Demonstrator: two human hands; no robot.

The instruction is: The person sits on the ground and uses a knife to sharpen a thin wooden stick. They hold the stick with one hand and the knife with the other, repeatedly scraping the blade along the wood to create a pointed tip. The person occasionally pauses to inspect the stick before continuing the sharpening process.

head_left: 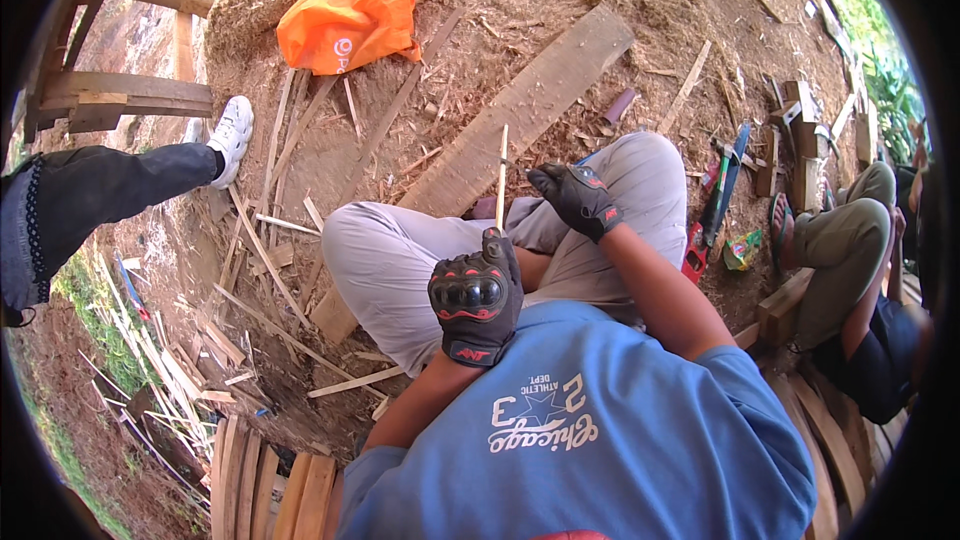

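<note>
My left hand [472,298], in a black glove with a hard knuckle guard and red trim, is closed round the lower end of a thin pale wooden stick [502,175]. The stick points up and away from me, over the wide plank on the ground. To the right of the stick, apart from it, my right hand [577,200] wears a matching glove and is held above my right leg. Its fingers are curled together, and whatever may be in them is hidden. A wide wooden plank [530,105] lies on the ground beyond my crossed legs.
An orange bag [350,22] lies far left of the plank, and a purple tube [620,105] right of it. A red-handled saw [697,252] and a wrapper [742,250] lie right. Other people's legs [130,172] [845,230] flank me. Wood strips [285,275] litter the ground.
</note>
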